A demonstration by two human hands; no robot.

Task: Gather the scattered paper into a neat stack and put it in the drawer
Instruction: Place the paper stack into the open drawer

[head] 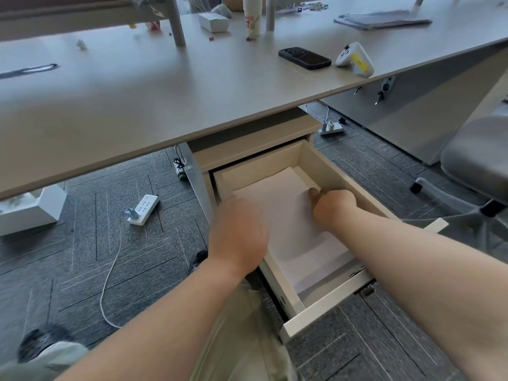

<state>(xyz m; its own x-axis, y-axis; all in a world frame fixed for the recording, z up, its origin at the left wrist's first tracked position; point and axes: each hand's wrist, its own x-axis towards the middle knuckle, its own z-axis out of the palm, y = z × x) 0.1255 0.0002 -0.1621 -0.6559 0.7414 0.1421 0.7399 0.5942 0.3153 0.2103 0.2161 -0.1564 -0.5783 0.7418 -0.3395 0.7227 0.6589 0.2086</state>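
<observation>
Under the desk [165,100] a drawer [327,309] stands open; paper [286,215] lies inside. Left hand [237,236] and right hand [334,207] rest on it; neither grip is clear. Closing probably remains.

The left hand [237,232] hides its own fingers and the paper stack's [291,215] left edge; the chair [478,160] at right is cut off, perhaps half.

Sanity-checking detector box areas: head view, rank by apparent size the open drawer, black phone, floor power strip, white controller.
1. open drawer
2. black phone
3-4. floor power strip and white controller: look alike, unranked.
</observation>
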